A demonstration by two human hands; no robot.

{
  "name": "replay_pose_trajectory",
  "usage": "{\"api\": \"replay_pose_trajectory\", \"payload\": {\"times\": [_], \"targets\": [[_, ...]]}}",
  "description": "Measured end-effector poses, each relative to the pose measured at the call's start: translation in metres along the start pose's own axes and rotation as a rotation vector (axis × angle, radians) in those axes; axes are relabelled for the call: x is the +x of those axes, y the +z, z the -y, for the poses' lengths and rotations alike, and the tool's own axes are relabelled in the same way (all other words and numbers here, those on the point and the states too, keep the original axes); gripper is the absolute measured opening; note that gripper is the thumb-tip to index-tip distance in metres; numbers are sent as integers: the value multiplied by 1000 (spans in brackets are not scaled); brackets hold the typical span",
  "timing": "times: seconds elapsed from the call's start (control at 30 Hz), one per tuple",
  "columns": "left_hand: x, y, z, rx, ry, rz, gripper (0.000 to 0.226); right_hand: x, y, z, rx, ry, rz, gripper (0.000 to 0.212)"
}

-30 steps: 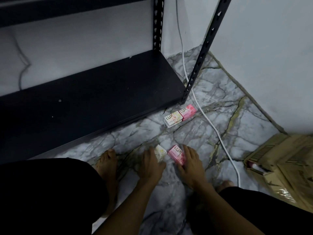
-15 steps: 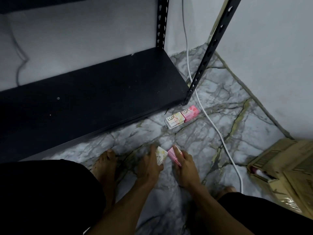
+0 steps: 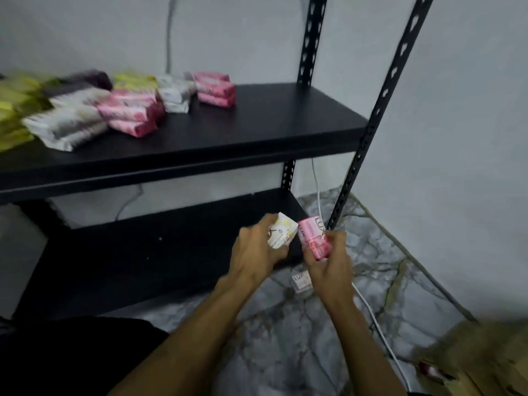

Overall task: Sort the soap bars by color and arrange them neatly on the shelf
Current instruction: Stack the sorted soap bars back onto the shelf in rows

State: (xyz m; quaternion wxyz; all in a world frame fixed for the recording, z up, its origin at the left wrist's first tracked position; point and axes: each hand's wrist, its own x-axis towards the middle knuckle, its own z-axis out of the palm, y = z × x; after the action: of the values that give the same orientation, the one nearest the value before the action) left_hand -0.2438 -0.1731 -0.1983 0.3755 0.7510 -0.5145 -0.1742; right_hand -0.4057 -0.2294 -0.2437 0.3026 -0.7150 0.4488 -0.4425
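Note:
My left hand grips a white soap bar, and my right hand grips a pink soap bar. Both are raised in front of the lower black shelf. On the upper black shelf lie blurred stacks of soap: yellow bars at the far left, white bars, pink bars, more white bars and pink bars. One white soap bar lies on the marble floor, partly hidden behind my right hand.
A black perforated shelf post stands at the right front corner. A white cable runs along the marble floor. A cardboard box sits at the lower right. Grey walls close in the corner.
Both hands lifted the white and pink bars off the floor and up toward the shelves. My view tilted up, bringing the upper shelf with its soap stacks into sight.

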Motion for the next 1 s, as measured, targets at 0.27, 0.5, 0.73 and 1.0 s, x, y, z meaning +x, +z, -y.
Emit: {"api": "replay_pose_trajectory", "payload": {"times": [0.27, 0.5, 0.73, 1.0], "targets": [[28, -167, -76, 49, 208, -325, 71, 80, -15, 171, 193, -215, -27, 32], [80, -211, -61, 247, 43, -311, 65, 157, 40, 209, -5, -237, 183, 37], [112, -212, -46, 487, -17, -231, 63, 191, 69, 193, -111, -240, 281, 51], [152, -225, -51, 966, -19, -249, 42, 225, 100, 191, -120, -242, 271, 52]]}}
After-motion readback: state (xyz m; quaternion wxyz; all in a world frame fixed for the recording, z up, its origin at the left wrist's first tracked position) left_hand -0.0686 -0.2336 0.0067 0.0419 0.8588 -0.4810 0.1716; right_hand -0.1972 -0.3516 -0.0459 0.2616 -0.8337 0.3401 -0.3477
